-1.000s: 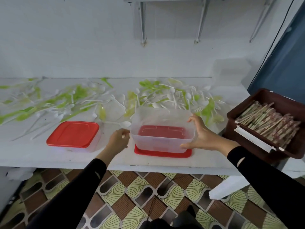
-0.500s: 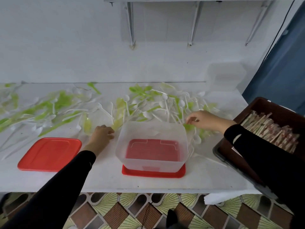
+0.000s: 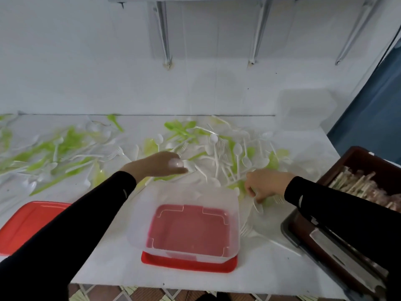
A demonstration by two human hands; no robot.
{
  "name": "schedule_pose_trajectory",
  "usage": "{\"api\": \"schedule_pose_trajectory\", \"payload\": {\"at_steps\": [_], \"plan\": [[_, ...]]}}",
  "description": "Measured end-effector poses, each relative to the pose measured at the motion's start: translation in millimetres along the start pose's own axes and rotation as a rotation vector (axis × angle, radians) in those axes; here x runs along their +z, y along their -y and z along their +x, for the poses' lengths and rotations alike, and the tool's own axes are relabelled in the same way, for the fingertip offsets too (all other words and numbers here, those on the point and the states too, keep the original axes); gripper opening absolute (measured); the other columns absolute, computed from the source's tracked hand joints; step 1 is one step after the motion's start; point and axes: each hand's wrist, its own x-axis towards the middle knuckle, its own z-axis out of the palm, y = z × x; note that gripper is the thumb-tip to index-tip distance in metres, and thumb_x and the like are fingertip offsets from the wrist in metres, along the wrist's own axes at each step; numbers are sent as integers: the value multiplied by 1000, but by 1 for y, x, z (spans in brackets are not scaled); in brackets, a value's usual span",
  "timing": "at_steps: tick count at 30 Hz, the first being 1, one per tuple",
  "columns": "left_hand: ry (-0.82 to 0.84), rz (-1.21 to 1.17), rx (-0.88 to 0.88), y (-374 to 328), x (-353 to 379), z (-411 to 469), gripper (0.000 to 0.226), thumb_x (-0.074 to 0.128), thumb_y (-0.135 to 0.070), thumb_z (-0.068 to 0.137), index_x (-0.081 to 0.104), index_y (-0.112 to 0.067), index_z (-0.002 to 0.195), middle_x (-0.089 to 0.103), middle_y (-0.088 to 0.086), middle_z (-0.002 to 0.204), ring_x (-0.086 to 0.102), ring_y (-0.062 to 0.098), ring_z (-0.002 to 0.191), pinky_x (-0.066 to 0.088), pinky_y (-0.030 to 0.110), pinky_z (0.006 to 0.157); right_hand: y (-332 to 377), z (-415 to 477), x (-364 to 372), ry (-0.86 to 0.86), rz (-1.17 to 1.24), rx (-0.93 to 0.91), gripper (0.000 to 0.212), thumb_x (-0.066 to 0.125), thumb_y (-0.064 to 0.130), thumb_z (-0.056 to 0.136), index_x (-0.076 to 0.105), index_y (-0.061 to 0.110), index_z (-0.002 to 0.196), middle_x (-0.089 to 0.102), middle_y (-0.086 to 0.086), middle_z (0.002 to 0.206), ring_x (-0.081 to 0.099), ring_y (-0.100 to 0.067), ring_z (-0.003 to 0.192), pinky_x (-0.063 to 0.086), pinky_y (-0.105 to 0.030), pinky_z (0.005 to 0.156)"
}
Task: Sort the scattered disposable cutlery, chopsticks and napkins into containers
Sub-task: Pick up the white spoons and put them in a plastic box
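From the head view, both hands reach past the far rim of the clear container (image 3: 184, 222), which stands empty on a red lid (image 3: 188, 262) at the near edge of the tabletop (image 3: 108, 263). The scattered cutlery (image 3: 225, 153) lies beyond and to either side of the hands, white and green pieces mixed, most with their long axes running roughly away from the person or slanting across.

The left hand (image 3: 157, 165) hovers palm down just beyond the container's far left corner, fingers loosely extended toward the right; whether it pinches anything I cannot tell, since blur hides the fingertips. The right hand (image 3: 263, 184) sits just off the container's far right corner, fingers curled down onto a cluster of white pieces; a white spoon (image 3: 258, 206) pokes out below the knuckles, handle pointing toward the person, and it seems to be gripped, though the contact is blurred.

The right hand is nearer a load, and the container's opening lies just to its left and toward the person, so a short pull back and inward should drop the pieces in. A brown tray (image 3: 358, 161) of wrapped chopsticks (image 3: 355, 187) lies under and beyond the right forearm. A second red lid (image 3: 28, 222) lies near the left forearm.
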Motion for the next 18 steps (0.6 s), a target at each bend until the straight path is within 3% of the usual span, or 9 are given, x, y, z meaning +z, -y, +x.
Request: {"api": "schedule_pose_trajectory", "payload": {"at_steps": [2,4,7,10,13,14,18], "plan": [[241,146,-72,-8,8,10,37,65,-56,86,59,-20,78,57,-6,81,54,13,79,42,26,69,-4,4,-4,-22,32,-25,15,74,25,79,67,19,91,59,0,106,56,-19,83,35,-25,55],[347,209,-157,-10,17,22,35,66,-56,83,57,-24,73,55,-7,79,51,12,74,40,26,68,-13,3,-14,-75,149,-46,12,75,24,81,66,21,89,52,7,95,53,-15,81,39,-26,64],[392,298,-162,-9,29,35,35,71,-48,83,67,-23,106,63,-5,104,56,16,92,45,29,82,-33,-8,-36,-202,518,-52,14,75,28,84,63,24,91,51,14,89,50,-6,80,39,-15,65],[357,283,-126,-4,31,45,42,76,-48,77,68,-24,110,64,-7,108,59,17,101,49,36,92,-55,-20,-50,-320,917,-32,15,74,30,87,63,21,92,61,10,90,56,-6,81,42,-7,65],[286,122,-86,1,17,54,24,77,-45,74,65,-25,79,62,-10,83,61,18,88,49,38,84,-75,-22,-57,-429,1181,66,14,65,23,93,53,17,99,72,3,93,64,-10,84,51,-28,82],[242,73,-66,0,10,55,20,76,-40,78,61,-27,75,61,-9,81,61,18,85,49,37,83,-79,-22,-58,-446,1220,117,15,58,20,95,49,16,105,75,2,94,67,-12,84,50,-33,85],[25,-141,22,-21,-17,57,10,69,-30,89,61,-26,86,61,-8,89,58,12,85,45,25,78,-95,-14,-56,-394,1210,248,34,36,14,94,38,16,128,75,-2,83,70,-18,70,45,-32,77]]}}
